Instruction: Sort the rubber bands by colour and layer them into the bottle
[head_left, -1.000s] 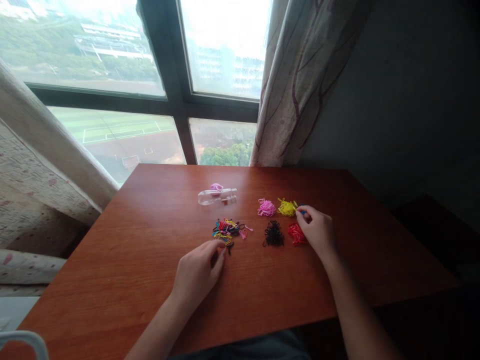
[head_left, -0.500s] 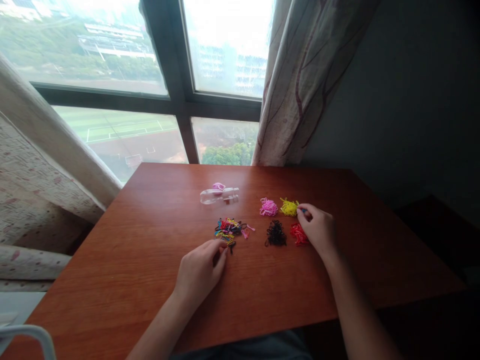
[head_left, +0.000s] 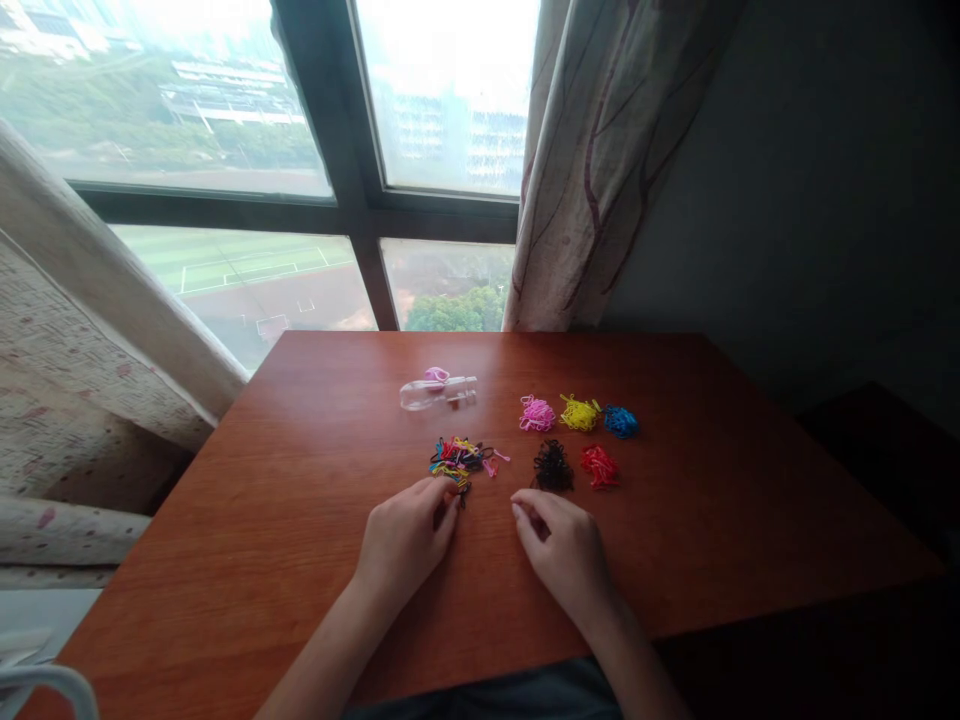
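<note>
My left hand (head_left: 407,532) rests at the near edge of a mixed heap of small coloured elastic bands (head_left: 461,455). Its thumb and forefinger are pinched together beside a black elastic band (head_left: 463,495); what lies between the tips is partly hidden. To the right, my right hand (head_left: 564,545) hovers low, fingers curled with a narrow gap at the tips and nothing visible in them. Just beyond it is a black pile (head_left: 553,466), with a red pile (head_left: 600,467) beside it. Farther back lie a pink pile (head_left: 537,413), a yellow pile (head_left: 580,413) and a blue pile (head_left: 621,421).
A clear plastic bottle (head_left: 431,393) lies on its side behind the mixed heap, with a pink part (head_left: 436,377) by it. The brown wooden table (head_left: 300,500) reaches to the window. Curtains (head_left: 592,180) hang on both sides.
My right hand has moved left and nearer to me, away from the back right piles, uncovering the blue pile. My left hand has stayed at the mixed heap.
</note>
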